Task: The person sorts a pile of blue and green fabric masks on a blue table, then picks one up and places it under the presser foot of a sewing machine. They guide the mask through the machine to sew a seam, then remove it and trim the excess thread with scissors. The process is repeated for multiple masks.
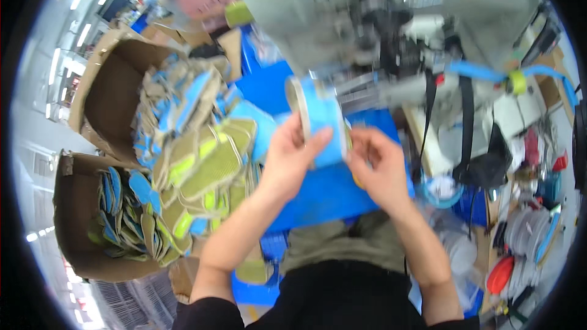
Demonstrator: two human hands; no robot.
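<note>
1. Left hand [290,156] grasps a curled blue piece [324,113] at center frame, thumb across its face; right-hand fingertips [353,157] meet its right edge, their grip too blurred to tell.
2. Light, even tension from 2 hands should keep the edge untwisted.
3. Pale trim borders the blue.

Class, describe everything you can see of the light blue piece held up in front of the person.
The light blue piece looks like soft fabric, with pale edging and a beige part showing at its upper left. It is bent into a curve and held up above the blue work surface, beside the machine. The left hand grips its left side, thumb across the blue face; the fingers of the right hand are at its right edge. Blur hides its weave and any stitching.
</note>
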